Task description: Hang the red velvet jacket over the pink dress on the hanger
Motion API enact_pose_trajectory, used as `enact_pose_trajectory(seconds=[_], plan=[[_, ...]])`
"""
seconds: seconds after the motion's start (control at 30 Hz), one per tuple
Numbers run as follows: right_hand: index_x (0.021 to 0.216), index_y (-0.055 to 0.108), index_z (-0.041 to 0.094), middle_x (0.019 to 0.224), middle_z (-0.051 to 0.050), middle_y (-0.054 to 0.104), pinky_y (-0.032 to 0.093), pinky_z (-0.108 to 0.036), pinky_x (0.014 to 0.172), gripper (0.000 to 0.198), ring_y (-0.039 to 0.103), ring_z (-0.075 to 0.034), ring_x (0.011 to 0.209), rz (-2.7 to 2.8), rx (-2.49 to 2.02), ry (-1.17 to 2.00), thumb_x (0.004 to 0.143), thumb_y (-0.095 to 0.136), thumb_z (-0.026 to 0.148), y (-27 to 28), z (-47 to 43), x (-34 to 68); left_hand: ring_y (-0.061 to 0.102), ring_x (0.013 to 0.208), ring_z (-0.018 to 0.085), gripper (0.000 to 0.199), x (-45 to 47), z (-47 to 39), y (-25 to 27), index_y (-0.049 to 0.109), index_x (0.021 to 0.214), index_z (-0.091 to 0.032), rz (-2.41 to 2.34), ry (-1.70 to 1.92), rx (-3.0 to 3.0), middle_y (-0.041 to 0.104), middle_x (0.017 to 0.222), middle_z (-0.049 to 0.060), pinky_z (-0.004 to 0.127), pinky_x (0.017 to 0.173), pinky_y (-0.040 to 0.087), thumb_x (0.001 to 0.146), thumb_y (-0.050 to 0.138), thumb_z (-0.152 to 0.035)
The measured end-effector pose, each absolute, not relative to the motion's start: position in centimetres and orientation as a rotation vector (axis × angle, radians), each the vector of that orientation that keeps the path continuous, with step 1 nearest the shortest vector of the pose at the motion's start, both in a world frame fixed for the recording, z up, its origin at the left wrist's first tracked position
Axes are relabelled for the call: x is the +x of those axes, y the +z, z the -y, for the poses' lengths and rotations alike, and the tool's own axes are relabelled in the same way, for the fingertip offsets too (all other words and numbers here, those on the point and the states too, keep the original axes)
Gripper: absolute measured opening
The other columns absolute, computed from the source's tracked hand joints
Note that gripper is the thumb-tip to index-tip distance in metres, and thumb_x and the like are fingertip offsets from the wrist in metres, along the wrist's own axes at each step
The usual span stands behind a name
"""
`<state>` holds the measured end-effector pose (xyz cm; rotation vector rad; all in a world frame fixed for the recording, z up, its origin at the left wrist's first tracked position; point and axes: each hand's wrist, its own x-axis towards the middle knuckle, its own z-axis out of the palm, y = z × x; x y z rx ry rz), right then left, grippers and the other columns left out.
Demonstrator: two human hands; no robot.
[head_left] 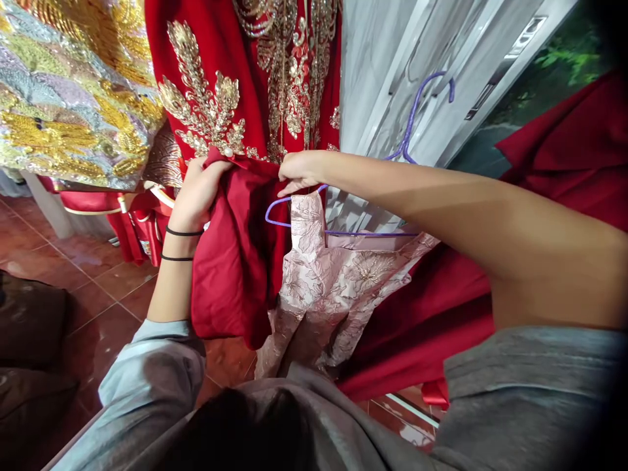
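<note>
A red garment (pixel 248 72) with gold beaded embroidery spreads out in front of me, and a plain red fold of it (pixel 220 275) hangs down on my side. My left hand (pixel 196 193) is closed on the upper edge of that fold, thumb on top. My right hand (pixel 301 171) reaches across from the right, fingers curled at the other end of the same edge; its fingertips are partly hidden. Just under my right hand hangs a pale pink brocade dress (pixel 333 278) on a purple hanger (pixel 409 124), whose middle my right forearm covers.
At the upper left lies a sequined gold and pastel garment (pixel 63 98), with red trimmed cloth (pixel 98 199) beneath it. White sheer fabric (pixel 377 65) hangs behind the hanger. More dark red cloth (pixel 559 150) fills the right side. Brown cushion-like shapes (pixel 32 320) rest on the tiled floor (pixel 110 278).
</note>
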<state>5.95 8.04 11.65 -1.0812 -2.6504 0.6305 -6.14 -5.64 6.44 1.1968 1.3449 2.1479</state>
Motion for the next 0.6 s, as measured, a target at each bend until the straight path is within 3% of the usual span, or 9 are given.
enact_pose_trajectory(seconds=[0.1, 0.2, 0.27, 0.4, 0.47, 0.53, 0.6], plan=[[0.116, 0.059, 0.003, 0.089, -0.006, 0.063, 0.059, -0.028, 0.080, 0.031, 0.069, -0.016, 0.084, 2.723, -1.129, 0.742, 0.086, 0.060, 0.009, 11.8, -6.6, 6.1, 0.059, 0.073, 0.008, 0.010, -6.3, 6.3, 6.6, 0.056, 0.073, -0.017, -1.213, 2.220, 1.141, 0.056, 0.060, -0.009, 0.021, 0.070, 0.048, 0.081, 0.057, -0.010], [0.100, 0.065, 0.002, 0.092, -0.011, 0.068, 0.058, -0.039, 0.089, 0.031, 0.068, -0.028, 0.097, 2.976, -1.020, 0.298, 0.075, 0.077, 0.015, 12.2, -5.4, 6.0, 0.061, 0.082, 0.010, 0.013, -5.7, 7.2, 6.5, 0.056, 0.076, -0.017, -1.050, 2.363, 1.113, 0.059, 0.063, -0.007, 0.024, 0.080, 0.052, 0.074, 0.056, -0.004], [0.093, 0.066, 0.000, 0.099, -0.016, 0.069, 0.055, -0.044, 0.096, 0.027, 0.066, -0.032, 0.105, 3.022, -0.932, -0.053, 0.070, 0.078, 0.007, 13.3, -5.1, 5.9, 0.061, 0.080, 0.012, 0.014, -4.9, 8.0, 6.4, 0.058, 0.074, -0.018, -1.052, 2.398, 1.136, 0.059, 0.062, -0.006, 0.027, 0.082, 0.053, 0.073, 0.057, -0.004], [0.072, 0.063, 0.002, 0.116, -0.014, 0.069, 0.049, -0.035, 0.100, 0.011, 0.061, -0.028, 0.117, 2.818, -0.681, -0.395, 0.073, 0.056, -0.006, 17.7, -6.0, 7.3, 0.055, 0.070, 0.014, 0.020, -2.6, 10.0, 6.3, 0.054, 0.063, -0.023, -1.238, 2.438, 1.341, 0.057, 0.064, -0.005, 0.031, 0.072, 0.051, 0.078, 0.063, -0.013], [0.058, 0.054, 0.000, 0.128, -0.008, 0.063, 0.041, -0.029, 0.097, 0.027, 0.053, -0.025, 0.123, 2.703, -0.396, -0.539, 0.078, 0.036, 0.002, 19.7, -7.3, 9.1, 0.053, 0.068, 0.014, 0.022, -1.0, 10.5, 5.7, 0.054, 0.062, -0.023, -1.371, 2.477, 1.522, 0.057, 0.065, -0.005, 0.033, 0.068, 0.048, 0.081, 0.062, -0.015], [0.052, 0.049, -0.004, 0.126, -0.006, 0.062, 0.039, -0.030, 0.091, 0.040, 0.050, -0.024, 0.122, 2.739, -0.200, -0.638, 0.078, 0.021, 0.010, 20.4, -9.0, 11.2, 0.052, 0.066, 0.014, 0.016, 1.2, 10.5, 4.4, 0.058, 0.069, -0.023, -1.493, 2.387, 1.753, 0.058, 0.067, -0.005, 0.032, 0.065, 0.045, 0.080, 0.058, -0.010], [0.054, 0.057, -0.003, 0.115, -0.006, 0.068, 0.042, -0.026, 0.088, 0.042, 0.054, -0.021, 0.120, 2.911, -0.257, -0.576, 0.082, 0.030, 0.014, 19.7, -10.5, 13.1, 0.054, 0.064, 0.014, 0.017, 3.9, 10.2, 2.5, 0.059, 0.080, -0.021, -1.589, 2.042, 2.032, 0.061, 0.071, -0.003, 0.030, 0.062, 0.043, 0.077, 0.053, -0.006]])
